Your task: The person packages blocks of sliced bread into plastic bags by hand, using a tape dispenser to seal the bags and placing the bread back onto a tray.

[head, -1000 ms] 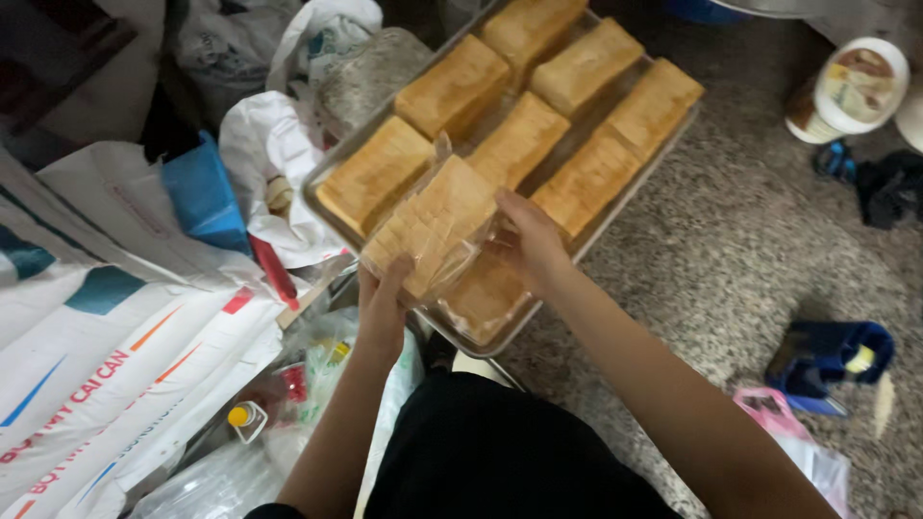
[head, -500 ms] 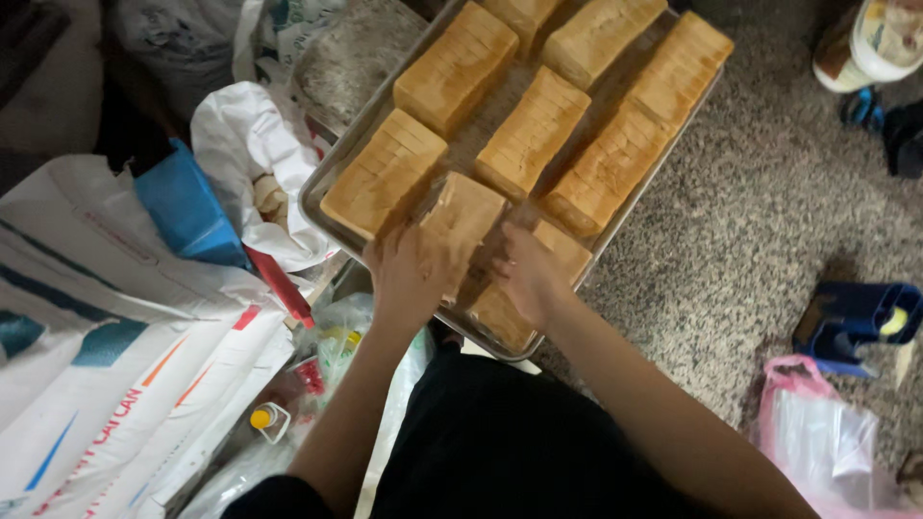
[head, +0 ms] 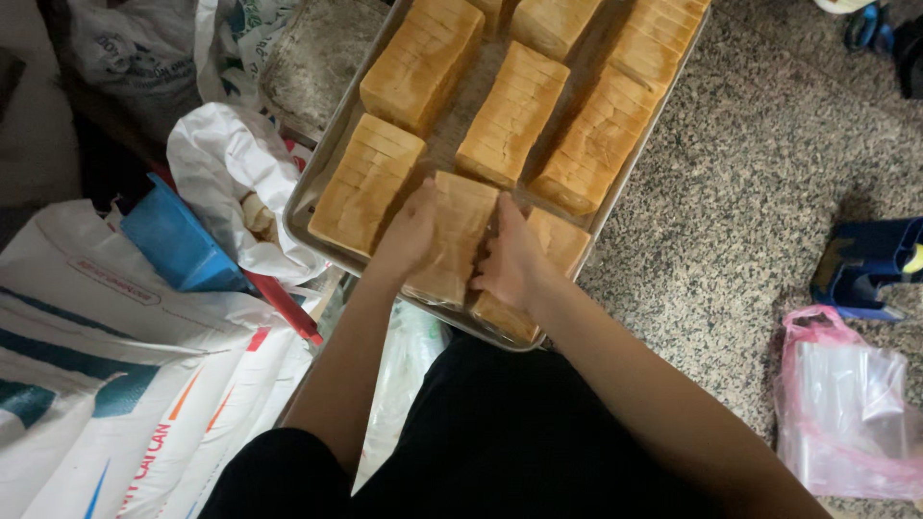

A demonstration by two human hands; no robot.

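Left hand [head: 409, 235] and right hand [head: 508, 259] press both sides of a sliced loaf [head: 450, 238], gripping it at the near end of the metal tray [head: 310, 195].

Single head cam, worn by person, looked steeply down, near top-down. Close range: forearms entered from bottom edge, left hand [head: 409, 235] and right hand [head: 510, 259] sat approx. frame centre. Metal tray [head: 312, 187] ran diagonally to the top edge, cropped there. Speckled floor [head: 740, 192] filled right side, sacks [head: 115, 365] left. No 2nd view.
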